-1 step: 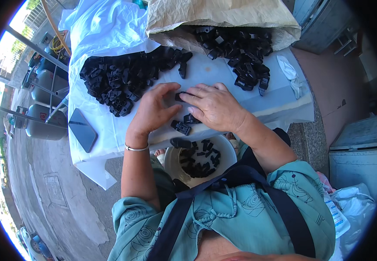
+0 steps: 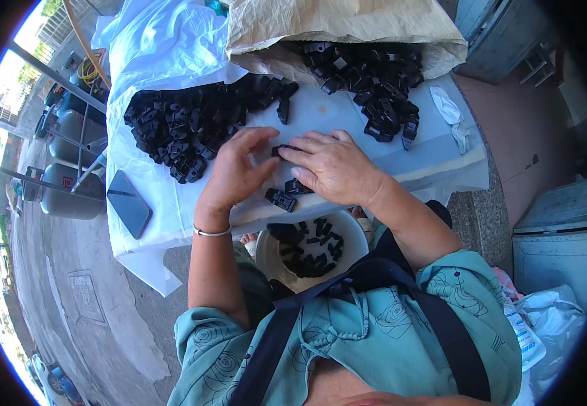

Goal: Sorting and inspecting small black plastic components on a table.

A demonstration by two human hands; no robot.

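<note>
My left hand (image 2: 243, 166) is over the white sheet, fingers curved and apart, with nothing visible between them. My right hand (image 2: 337, 166) lies palm down opposite it, fingers stretched out, their tips touching a small black plastic part (image 2: 278, 151). The thumb is apart from that part, close to a second black part (image 2: 297, 186); another black part (image 2: 280, 199) lies beside it near the sheet's edge. Below the edge, a dark blurred piece (image 2: 283, 233) shows over the white bucket (image 2: 356, 252), which contains several black parts. What is under my right palm is hidden.
A large heap of black parts (image 2: 178, 125) lies on the left, another (image 2: 388, 88) spills from a tan sack (image 2: 348, 24). A phone (image 2: 129, 204) rests at the left edge, a white glove-like cloth (image 2: 450, 114) at the right. Grey containers (image 2: 70, 189) stand beyond the table.
The dark blurred piece has moved down from the sheet's edge into the bucket's outline. Both hands stay almost where they were.
</note>
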